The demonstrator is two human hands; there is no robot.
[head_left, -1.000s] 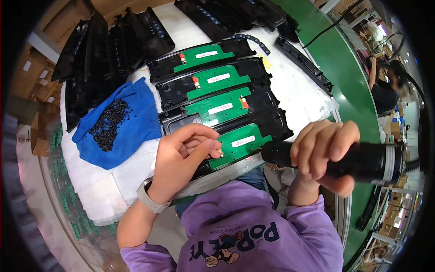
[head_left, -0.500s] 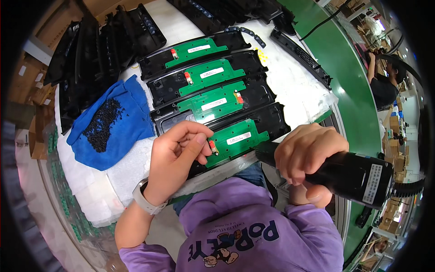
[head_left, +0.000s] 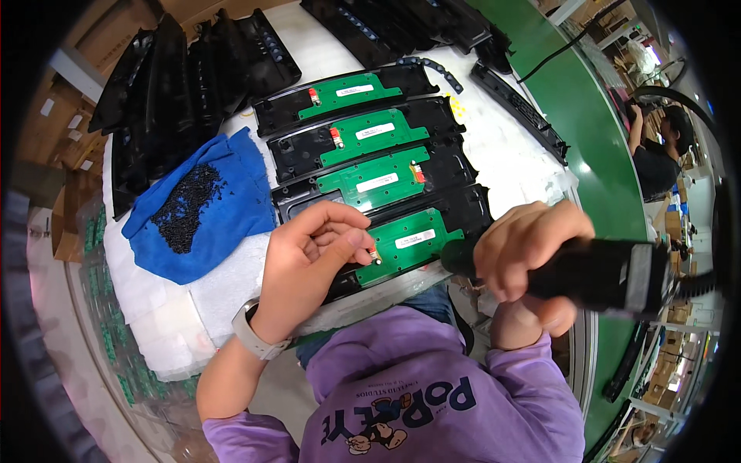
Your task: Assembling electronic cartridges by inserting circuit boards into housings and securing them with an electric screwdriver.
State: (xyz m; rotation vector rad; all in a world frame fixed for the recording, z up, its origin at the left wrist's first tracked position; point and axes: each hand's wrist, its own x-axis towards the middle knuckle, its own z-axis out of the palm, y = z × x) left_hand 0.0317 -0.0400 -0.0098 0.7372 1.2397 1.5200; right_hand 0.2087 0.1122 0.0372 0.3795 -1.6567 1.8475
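Tool (head_left: 606,279): lay sideways, grasped by the right hand (head_left: 532,251).
Left hand (head_left: 312,248): curled by the green board (head_left: 413,252), grip unclear.

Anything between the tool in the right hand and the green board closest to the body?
Nothing visible stands between the black tool in the right hand and that green board; the left hand is at the board's far left end.

Four green circuit boards (head_left: 409,130) here, four black panels (head_left: 440,114), four white labels (head_left: 376,131), four red connectors (head_left: 417,172), and now two hands (head_left: 305,247), one black power tool (head_left: 598,274), one wristwatch (head_left: 255,337), one blue cloth (head_left: 251,181), one heap of small black pieces (head_left: 184,210)
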